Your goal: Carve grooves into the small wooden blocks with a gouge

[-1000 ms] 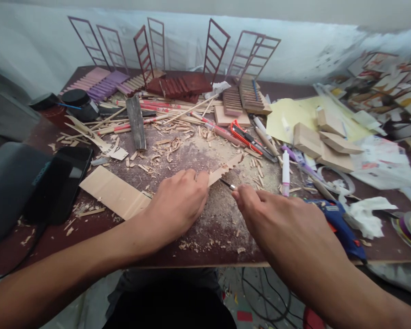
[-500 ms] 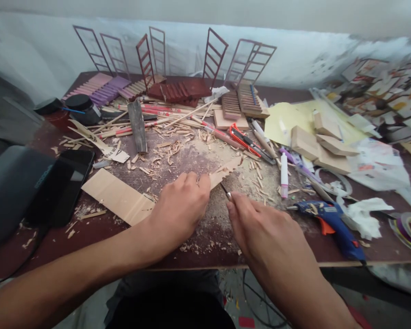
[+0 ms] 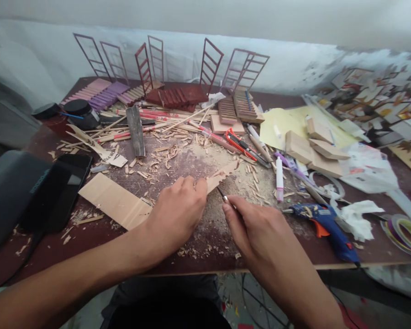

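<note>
My left hand (image 3: 183, 205) is closed round a thin, pale strip of wood (image 3: 222, 175) and presses it towards the table. The strip's far end pokes out beyond my fingers, with a jagged, notched edge. In my closed right hand (image 3: 260, 228) is a slim carving tool (image 3: 223, 195) with a dark narrow blade and a shiny collar. Its tip is at the strip's near edge; I cannot tell whether it touches. Most of the handle is hidden in my palm. A flat wooden board (image 3: 114, 198) lies beside my left forearm.
Shavings and sawdust cover the middle of the table (image 3: 212, 249). A blue glue gun (image 3: 324, 224) lies right of my right hand, and an orange utility knife (image 3: 245, 148) farther back. A phone (image 3: 56, 194) is at left. Small ladder-like frames (image 3: 210, 64) stand along the back.
The camera view has shifted slightly, so the table sits a little lower in it. Both hands keep their grips, and the tool stays by the strip's edge.
</note>
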Demonstrator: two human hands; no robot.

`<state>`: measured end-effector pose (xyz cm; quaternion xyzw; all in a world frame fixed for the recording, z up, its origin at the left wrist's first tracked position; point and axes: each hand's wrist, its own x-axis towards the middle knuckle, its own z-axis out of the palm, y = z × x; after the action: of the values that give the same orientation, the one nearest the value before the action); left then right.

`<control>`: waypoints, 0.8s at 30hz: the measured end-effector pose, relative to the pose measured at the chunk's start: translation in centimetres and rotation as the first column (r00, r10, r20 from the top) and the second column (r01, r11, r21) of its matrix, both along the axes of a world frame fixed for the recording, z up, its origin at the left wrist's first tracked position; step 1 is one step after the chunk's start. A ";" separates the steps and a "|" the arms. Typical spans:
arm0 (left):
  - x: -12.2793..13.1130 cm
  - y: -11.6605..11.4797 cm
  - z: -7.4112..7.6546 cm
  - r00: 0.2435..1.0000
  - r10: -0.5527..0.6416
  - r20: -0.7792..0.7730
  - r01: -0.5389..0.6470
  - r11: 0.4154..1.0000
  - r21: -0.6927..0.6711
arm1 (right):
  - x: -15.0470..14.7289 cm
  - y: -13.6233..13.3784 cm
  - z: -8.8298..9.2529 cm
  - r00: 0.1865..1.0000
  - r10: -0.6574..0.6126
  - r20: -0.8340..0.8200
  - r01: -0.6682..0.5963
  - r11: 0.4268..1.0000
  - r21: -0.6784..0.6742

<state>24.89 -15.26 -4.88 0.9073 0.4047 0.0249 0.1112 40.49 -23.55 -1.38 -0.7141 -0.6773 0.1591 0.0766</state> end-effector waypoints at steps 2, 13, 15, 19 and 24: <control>0.0 0.0 0.1 1.000 0.006 -0.004 -0.006 1.000 -0.011 | 0.1 0.1 -0.1 1.000 0.001 -0.017 -0.001 1.000 0.026; 0.1 0.0 0.1 1.000 0.008 0.008 -0.008 0.999 -0.031 | 0.0 0.2 0.3 1.000 0.008 -0.021 -0.008 0.999 0.040; 0.1 0.0 0.1 1.000 0.010 0.009 -0.009 1.000 -0.029 | -0.1 0.4 0.3 1.000 0.005 -0.018 -0.005 1.000 0.022; 0.1 0.1 0.3 1.000 0.012 -0.007 -0.013 0.999 -0.042 | -0.1 0.5 0.2 1.000 -0.008 -0.024 0.008 1.000 0.000; 0.1 0.1 0.5 1.000 0.016 -0.021 -0.017 0.999 -0.042 | -0.3 0.3 0.2 0.999 0.007 -0.034 -0.006 0.999 0.036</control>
<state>25.03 -15.11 -4.34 0.9017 0.4136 0.0078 0.1260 40.15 -23.28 -1.20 -0.7078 -0.6809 0.1592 0.1003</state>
